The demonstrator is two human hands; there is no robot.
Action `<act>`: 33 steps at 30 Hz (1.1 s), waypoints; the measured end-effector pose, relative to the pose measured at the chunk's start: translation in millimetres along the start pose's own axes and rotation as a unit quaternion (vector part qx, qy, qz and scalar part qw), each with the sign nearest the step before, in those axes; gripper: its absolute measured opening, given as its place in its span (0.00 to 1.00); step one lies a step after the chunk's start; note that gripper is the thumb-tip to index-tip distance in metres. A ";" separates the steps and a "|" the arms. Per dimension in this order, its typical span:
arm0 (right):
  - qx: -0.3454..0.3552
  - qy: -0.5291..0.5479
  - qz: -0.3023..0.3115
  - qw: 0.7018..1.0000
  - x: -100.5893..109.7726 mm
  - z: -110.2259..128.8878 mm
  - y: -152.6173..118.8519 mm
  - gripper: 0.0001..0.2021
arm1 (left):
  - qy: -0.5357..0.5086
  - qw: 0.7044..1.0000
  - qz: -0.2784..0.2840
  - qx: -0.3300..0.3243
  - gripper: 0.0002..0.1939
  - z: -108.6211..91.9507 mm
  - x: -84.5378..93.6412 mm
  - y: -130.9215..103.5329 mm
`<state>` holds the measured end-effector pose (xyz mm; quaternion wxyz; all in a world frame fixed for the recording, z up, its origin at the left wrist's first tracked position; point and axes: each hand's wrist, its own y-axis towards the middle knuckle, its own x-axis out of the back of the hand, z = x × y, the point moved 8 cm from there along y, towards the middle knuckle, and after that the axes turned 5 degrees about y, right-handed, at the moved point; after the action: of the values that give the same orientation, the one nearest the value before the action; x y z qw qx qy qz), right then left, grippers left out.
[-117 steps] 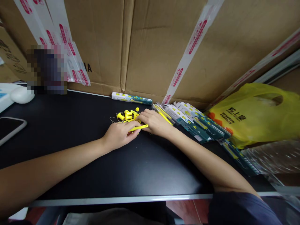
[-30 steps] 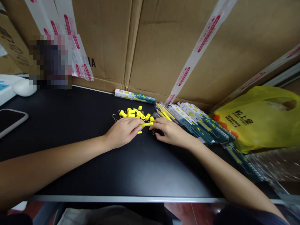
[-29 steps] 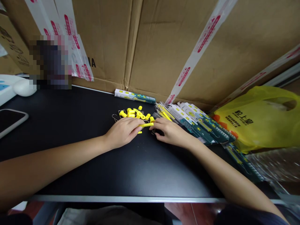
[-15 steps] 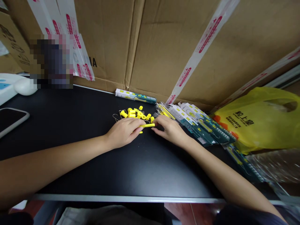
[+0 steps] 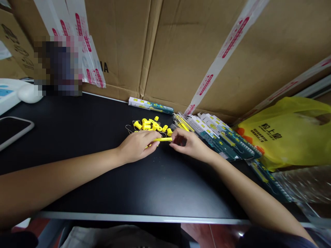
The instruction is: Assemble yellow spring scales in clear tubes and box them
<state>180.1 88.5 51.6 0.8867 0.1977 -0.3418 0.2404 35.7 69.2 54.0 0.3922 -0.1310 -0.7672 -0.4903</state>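
My left hand is closed around a thin yellow plastic rod, which points to the right from between thumb and fingers. At the rod's free end, my right hand has its thumb and index finger curled towards each other. Whatever those fingertips hold is too small to make out. Just beyond both hands lies a pile of small yellow plastic parts, some spool-shaped, mixed with bent wire hooks. Clear tubes with yellow rods inside rest behind my right hand.
Printed spring-scale boxes are stacked on the right, and one box lies along the cardboard wall. At the right edge sits a yellow plastic bag. A phone and a white device are at the left.
My right fingertips have come closer together at the rod's end. My left hand keeps its hold on the rod. The whole view has shifted slightly.
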 end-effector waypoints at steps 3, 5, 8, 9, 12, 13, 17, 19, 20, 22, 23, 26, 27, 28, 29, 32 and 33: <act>-0.010 0.073 0.016 0.997 -8.7 5.2 -2.2 0.05 | 0.007 1.000 0.010 -0.006 0.09 1.1 -4.0 -1.8; -0.010 0.100 0.022 0.995 -15.4 10.0 -3.4 0.06 | 0.011 0.999 0.022 -0.025 0.12 -0.3 -7.4 -2.5; -0.003 0.112 0.011 0.994 -20.8 16.8 -4.8 0.06 | 0.009 0.997 0.056 -0.042 0.14 -1.9 -12.7 -2.6; 0.001 0.111 0.006 0.994 -21.5 18.6 -5.1 0.06 | 0.008 0.997 0.064 -0.044 0.15 -2.2 -13.5 -2.3; 0.010 0.107 -0.005 0.994 -22.4 21.9 -5.8 0.06 | -0.001 0.996 0.075 -0.047 0.12 -4.1 -13.5 -1.4; 0.011 0.106 -0.005 0.994 -22.9 22.2 -5.8 0.06 | -0.010 0.996 0.078 -0.049 0.10 -4.7 -13.5 -1.3; 0.000 0.108 -0.002 0.994 -25.3 19.7 -5.6 0.07 | -0.057 0.995 0.075 -0.030 0.06 -2.0 -13.4 -1.4; -0.009 0.110 -0.004 0.994 -26.9 17.6 -5.5 0.07 | -0.071 0.995 0.075 -0.009 0.06 1.8 -14.2 -1.6; -0.013 0.113 -0.004 0.993 -27.9 16.6 -5.4 0.07 | -0.076 0.994 0.078 0.000 0.06 3.3 -15.0 -1.8; -0.022 0.124 -0.004 0.992 -29.8 14.8 -5.4 0.07 | -0.084 0.993 0.085 0.014 0.07 5.4 -16.3 -1.8; -0.027 0.130 -0.005 0.991 -30.6 14.0 -5.3 0.07 | -0.087 0.992 0.089 0.018 0.09 6.0 -16.9 -1.7; -0.040 0.149 -0.008 0.988 -31.7 12.3 -4.8 0.09 | -0.098 0.990 0.100 0.025 0.10 7.0 -18.6 -1.1; -0.043 0.152 -0.011 0.987 -31.6 12.0 -4.6 0.10 | -0.102 0.989 0.103 0.028 0.10 7.5 -19.0 -0.9; -0.046 0.154 -0.013 0.987 -31.5 11.7 -4.4 0.10 | -0.105 0.988 0.105 0.032 0.09 8.3 -19.5 -0.7; -0.048 0.153 -0.015 0.987 -31.2 11.5 -4.3 0.11 | -0.108 0.988 0.108 0.037 0.09 9.2 -19.9 -0.5; -0.048 0.137 -0.021 0.989 -30.7 10.7 -4.4 0.11 | -0.110 0.986 0.112 0.049 0.08 11.1 -20.3 0.0; -0.047 0.129 -0.023 0.990 -30.6 10.5 -4.6 0.11 | -0.111 0.986 0.113 0.051 0.09 11.0 -20.2 0.2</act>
<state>157.4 70.4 36.5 0.9371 0.1304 -0.2309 0.2272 43.9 82.5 37.1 0.3633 -0.2505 -0.8104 -0.3855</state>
